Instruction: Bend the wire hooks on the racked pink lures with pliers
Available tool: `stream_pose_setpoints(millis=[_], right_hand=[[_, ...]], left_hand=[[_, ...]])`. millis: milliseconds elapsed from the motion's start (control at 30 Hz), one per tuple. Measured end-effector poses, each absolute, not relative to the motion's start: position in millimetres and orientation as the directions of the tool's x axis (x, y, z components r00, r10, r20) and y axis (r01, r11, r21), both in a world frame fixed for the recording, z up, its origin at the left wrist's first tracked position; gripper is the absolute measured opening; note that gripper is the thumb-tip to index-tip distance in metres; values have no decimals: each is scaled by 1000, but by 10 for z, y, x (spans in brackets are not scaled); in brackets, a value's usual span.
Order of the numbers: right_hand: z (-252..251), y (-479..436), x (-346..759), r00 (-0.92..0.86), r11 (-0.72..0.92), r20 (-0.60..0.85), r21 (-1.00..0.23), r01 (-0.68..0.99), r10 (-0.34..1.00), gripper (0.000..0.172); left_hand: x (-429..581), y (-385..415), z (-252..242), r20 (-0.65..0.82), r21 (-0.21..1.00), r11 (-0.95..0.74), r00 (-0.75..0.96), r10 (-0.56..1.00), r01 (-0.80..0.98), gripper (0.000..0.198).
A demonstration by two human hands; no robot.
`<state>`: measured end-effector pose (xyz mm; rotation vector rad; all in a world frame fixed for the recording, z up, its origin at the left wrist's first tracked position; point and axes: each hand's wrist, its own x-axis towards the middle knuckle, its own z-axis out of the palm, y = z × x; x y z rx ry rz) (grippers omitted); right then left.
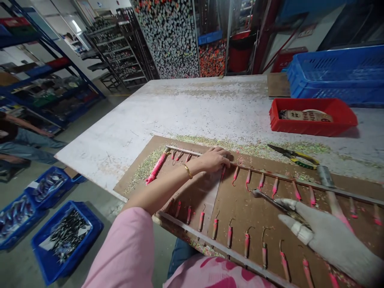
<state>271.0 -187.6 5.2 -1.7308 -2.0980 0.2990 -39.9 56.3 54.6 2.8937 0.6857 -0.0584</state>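
My left hand (214,160), bare with a gold bracelet (189,171), reaches to the far metal bar (288,177). Its fingers are curled at the bar over a pink hooked piece (223,173), and what they pinch is hidden. My right hand (327,228), in a white glove with tape round a finger, is closed on a thin dark metal tool (271,200) with a blunt tip. That tip lies near the pink pieces (275,187) hanging from the far bar. Along the near bar (228,249) stand several pink hooked pieces (247,243), hooks upward.
Black-and-yellow pliers (295,155) lie beyond the brown board (237,212), near a metal cylinder (325,176). A red bin (312,127) and blue crate (336,86) sit at right. Pale green flakes cover parts of the white table (120,124). Blue baskets (96,228) stand on the floor.
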Motion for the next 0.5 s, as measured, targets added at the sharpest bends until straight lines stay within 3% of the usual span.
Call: stream_pose_setpoints(millis=[233, 367, 500], right_hand=[[131, -1935, 2575, -22, 41, 48, -463, 885, 999, 37], [236, -1931, 2505, 14, -34, -46, -478, 878, 999, 43], [287, -1901, 2494, 11, -33, -48, -472, 881, 999, 44]], left_hand=[[-309, 611, 498, -82, 226, -884, 912, 402, 410, 14], [-340, 543, 399, 12, 338, -850, 901, 434, 404, 10], [-359, 406, 313, 93, 372, -806, 845, 527, 461, 13]])
